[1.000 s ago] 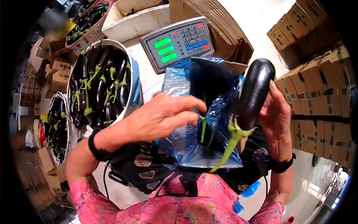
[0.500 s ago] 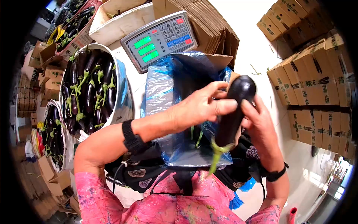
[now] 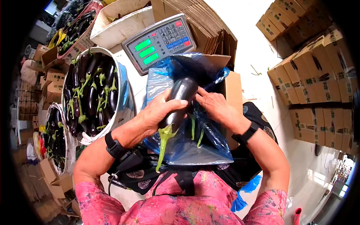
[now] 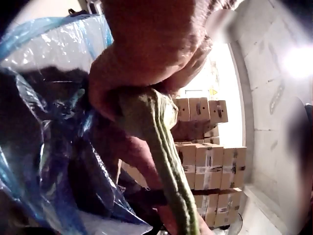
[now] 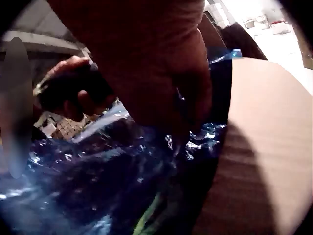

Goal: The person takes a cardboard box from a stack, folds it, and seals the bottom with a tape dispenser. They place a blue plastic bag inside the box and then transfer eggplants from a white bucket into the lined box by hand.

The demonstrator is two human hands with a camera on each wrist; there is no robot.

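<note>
In the head view the left hand [image 3: 155,112] grips a dark purple eggplant [image 3: 183,90], its thumb across the skin and the green stem hanging toward the person. That stem [image 4: 168,161] crosses the left wrist view below the left hand [image 4: 151,49]. The right hand [image 3: 215,107] reaches over the side of a blue plastic bag [image 3: 198,159] lining a cardboard box [image 3: 234,90], its fingertips partly hidden behind the eggplant and film. In the right wrist view the right hand [image 5: 156,68] has bent fingers at the film; whether they pinch it is unclear. Green stems [image 3: 193,127] show inside the bag.
A scale [image 3: 157,43] with green displays stands beyond the bag. At the left is a white-rimmed tub [image 3: 122,90] of eggplants, with another container [image 3: 67,146] beside it. Flattened cardboard [image 3: 210,26] leans behind; printed cartons [image 3: 311,75] are stacked at the right.
The eggplant has moved left, from beside the right hand to over the bag, and is now in the left hand. The right hand has let go of it and moved to the bag's right side.
</note>
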